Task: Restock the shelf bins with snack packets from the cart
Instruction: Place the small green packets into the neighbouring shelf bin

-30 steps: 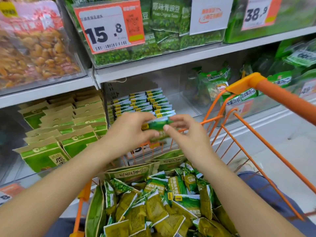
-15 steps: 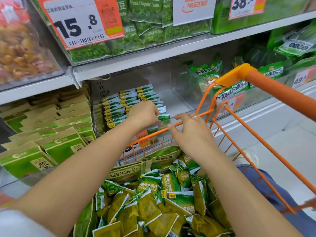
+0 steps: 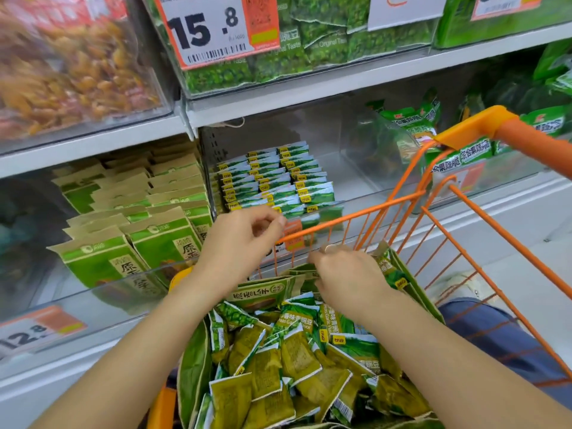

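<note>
While neat rows of packets (image 3: pixel 272 178) fill the bin's (image 3: pixel 365 209) left part, the cart (image 3: pixel 402 202) remains heaped; left hand (image 3: pixel 238 243) loosely curled, empty; right hand (image 3: pixel 346 280) reaching among cart packets, grip unclear.

One head-worn wide-angle view looks forward and down, close over the orange cart (image 3: pixel 402 202), with the shelf bins (image 3: pixel 309 193) just beyond, filling the far side.

The lower shelf (image 3: pixel 371 193) carries a clear bin (image 3: pixel 349 168) of small green packets (image 3: pixel 272 181) stacked in rows. Left of that bin stand kraft-topped green bags (image 3: pixel 130 212); right of it, larger green bags (image 3: pixel 408 125).
</note>
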